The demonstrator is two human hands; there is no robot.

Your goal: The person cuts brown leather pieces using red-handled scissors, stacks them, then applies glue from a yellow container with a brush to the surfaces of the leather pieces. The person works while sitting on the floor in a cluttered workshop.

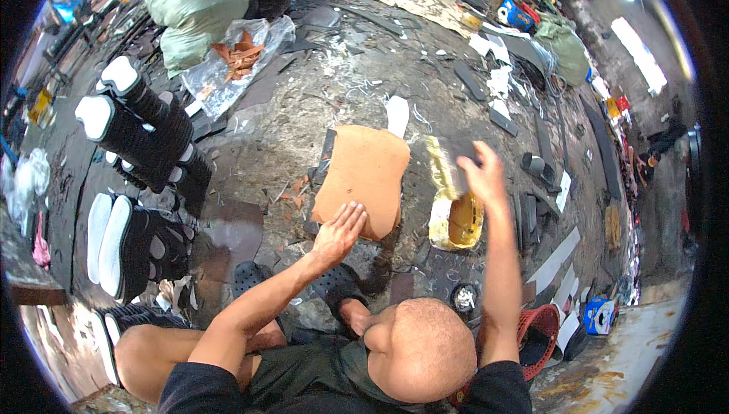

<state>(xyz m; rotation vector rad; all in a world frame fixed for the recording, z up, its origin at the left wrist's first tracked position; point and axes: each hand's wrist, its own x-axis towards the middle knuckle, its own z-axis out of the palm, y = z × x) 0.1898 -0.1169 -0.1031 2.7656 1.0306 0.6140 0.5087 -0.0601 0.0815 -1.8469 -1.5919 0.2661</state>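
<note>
A tan sheet (361, 179) with curved edges, like cut leather or foam, lies in front of me on top of a darker piece whose edge shows at its left. My left hand (340, 233) rests flat on its lower edge, fingers stretched out. To the right stands a cut-open yellow container (435, 233) with amber, glue-like stuff inside. A ragged flap rises from its far side. My right hand (484, 175) is raised just above and right of this container. Motion smears its fingers, and a grey blur beside them hides whether they hold anything.
Stacks of dark soles with white tops (106, 236) stand at the left. Beyond lie a clear plastic bag (262, 38) with brown scraps and a big pale green sack (199, 0). A red basket (526, 342) and a small dish of butts (464, 297) are at the near right.
</note>
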